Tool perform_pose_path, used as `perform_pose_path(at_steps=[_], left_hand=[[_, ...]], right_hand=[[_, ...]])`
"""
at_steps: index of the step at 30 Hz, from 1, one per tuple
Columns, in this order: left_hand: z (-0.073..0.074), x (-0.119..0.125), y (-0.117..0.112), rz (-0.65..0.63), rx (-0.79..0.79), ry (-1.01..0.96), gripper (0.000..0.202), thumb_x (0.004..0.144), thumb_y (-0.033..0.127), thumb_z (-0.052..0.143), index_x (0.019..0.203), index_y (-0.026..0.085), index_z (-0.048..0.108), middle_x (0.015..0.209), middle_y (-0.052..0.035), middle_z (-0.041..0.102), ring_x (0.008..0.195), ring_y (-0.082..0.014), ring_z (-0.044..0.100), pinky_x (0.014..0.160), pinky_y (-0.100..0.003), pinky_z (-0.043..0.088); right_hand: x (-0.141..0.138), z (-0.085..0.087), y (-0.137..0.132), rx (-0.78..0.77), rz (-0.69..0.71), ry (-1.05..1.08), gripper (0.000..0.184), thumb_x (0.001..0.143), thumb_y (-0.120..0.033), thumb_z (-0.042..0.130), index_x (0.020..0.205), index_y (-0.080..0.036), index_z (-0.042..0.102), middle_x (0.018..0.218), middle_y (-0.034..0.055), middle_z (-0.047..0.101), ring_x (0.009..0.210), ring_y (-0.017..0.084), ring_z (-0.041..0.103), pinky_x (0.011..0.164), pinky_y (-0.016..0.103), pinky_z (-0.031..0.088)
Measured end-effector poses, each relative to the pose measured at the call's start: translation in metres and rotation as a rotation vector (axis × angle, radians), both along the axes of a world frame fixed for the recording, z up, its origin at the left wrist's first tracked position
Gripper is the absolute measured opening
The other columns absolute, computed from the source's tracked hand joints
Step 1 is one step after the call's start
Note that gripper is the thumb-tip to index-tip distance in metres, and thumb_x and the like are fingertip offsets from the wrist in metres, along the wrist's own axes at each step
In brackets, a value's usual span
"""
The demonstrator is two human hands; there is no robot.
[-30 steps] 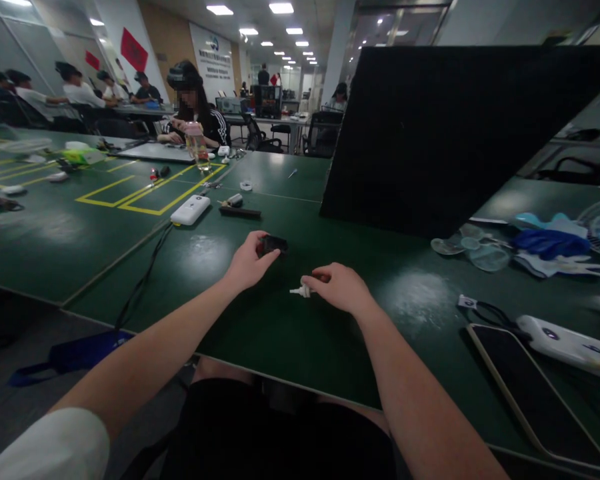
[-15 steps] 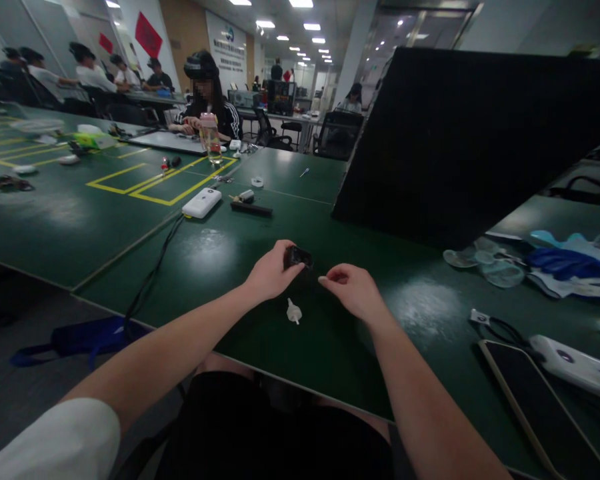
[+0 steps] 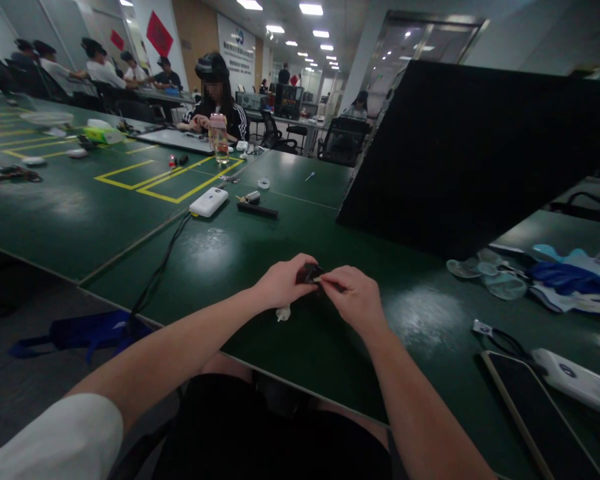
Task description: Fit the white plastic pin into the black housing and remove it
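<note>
Closed around a small black part (image 3: 309, 272), my left hand (image 3: 283, 283) holds it just above the green table (image 3: 260, 353). The part looks like a dark, hollow housing, but my fingers cover much of it. My right hand (image 3: 353, 293) meets it from the right, with thumb and forefinger pinched on a small pale piece (image 3: 317, 279) against the black part. Whether the piece goes inside it I cannot tell. Under my left hand a translucent white plastic piece (image 3: 283, 313) lies on the table, partly hidden.
A white power bank (image 3: 209, 202) with a black cable and a black bar (image 3: 257, 210) lie beyond my hands. A large black panel (image 3: 470, 160) leans at right. A phone (image 3: 540, 413) and gloves (image 3: 570, 277) lie right. A person (image 3: 217, 100) sits across the table.
My right hand has come left to the black part, bringing its pinched fingertips against it. My left hand has shifted slightly and now partly covers the white plastic piece. The view has tilted slightly.
</note>
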State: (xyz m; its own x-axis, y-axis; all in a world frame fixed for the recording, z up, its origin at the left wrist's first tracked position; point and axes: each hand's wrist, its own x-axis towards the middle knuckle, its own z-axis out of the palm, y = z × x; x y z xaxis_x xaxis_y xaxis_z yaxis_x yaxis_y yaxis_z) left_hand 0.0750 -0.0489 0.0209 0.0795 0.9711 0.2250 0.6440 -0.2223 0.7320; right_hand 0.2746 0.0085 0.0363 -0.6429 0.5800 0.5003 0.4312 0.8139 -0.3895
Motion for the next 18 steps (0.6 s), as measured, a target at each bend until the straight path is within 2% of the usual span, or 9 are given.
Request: perform_pose_path(at_steps=[5,12,18], left_hand=[[-0.005,0.0,0.002,0.005,0.035,0.033,0.049,0.083,0.035,0.071,0.126,0.026,0.05,0.098,-0.0013,0.071,0.086,-0.0197,0.069,0.076,-0.032,0.052],[-0.004,0.0,0.004,0.043,0.002,0.008,0.047,0.084,0.037,0.069,0.126,0.027,0.05,0.096,-0.0009,0.072,0.083,-0.0195,0.069,0.075,-0.032,0.053],[-0.005,-0.003,0.005,0.044,-0.009,-0.038,0.048,0.083,0.034,0.07,0.126,0.027,0.05,0.099,-0.0014,0.072,0.088,-0.0199,0.07,0.079,-0.034,0.053]], right_hand=[[0.01,-0.001,0.005,0.033,0.015,-0.156,0.018,0.088,-0.02,0.061,0.095,-0.028,0.075,0.099,0.0024,0.073,0.088,0.021,0.065,0.076,0.039,0.052],[0.012,0.007,-0.005,0.051,-0.02,-0.063,0.024,0.092,-0.02,0.054,0.105,-0.024,0.073,0.102,0.0047,0.072,0.091,0.02,0.065,0.079,0.037,0.053],[0.005,0.006,-0.011,0.026,-0.023,-0.198,0.025,0.091,-0.02,0.054,0.106,-0.026,0.072,0.108,0.0022,0.073,0.093,0.021,0.063,0.079,0.039,0.053]])
